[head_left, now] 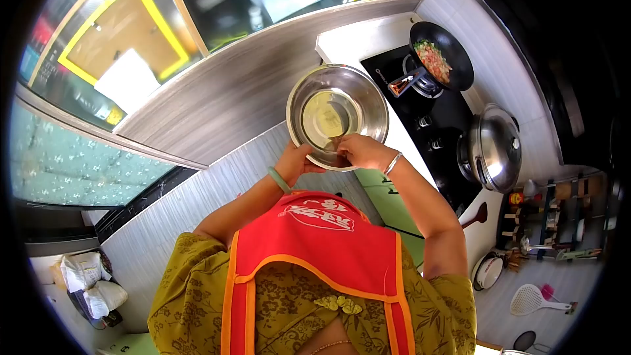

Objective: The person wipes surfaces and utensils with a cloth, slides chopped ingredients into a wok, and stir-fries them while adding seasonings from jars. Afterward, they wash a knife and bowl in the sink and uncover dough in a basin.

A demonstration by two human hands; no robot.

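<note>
A wide stainless steel bowl [304,82] is held up in front of my chest, with a pale yellowish liquid [323,117] in its bottom. My left hand [298,163] is closed on the near left rim of the bowl, thumb over the edge and fingers beneath. Over the near right part of the bowl, my right hand [363,152] is closed with its fingertips pointing inside. A dark, thin shape shows by those fingertips, but I cannot make out what they hold.
To the right, a black wok [460,52] with chopped red and green food [434,59] sits on the gas stove [411,108]. A lidded steel pot [496,148] stands nearer. Utensils, including a white skimmer [528,300], hang on the right wall. White bags [85,273] lie at lower left.
</note>
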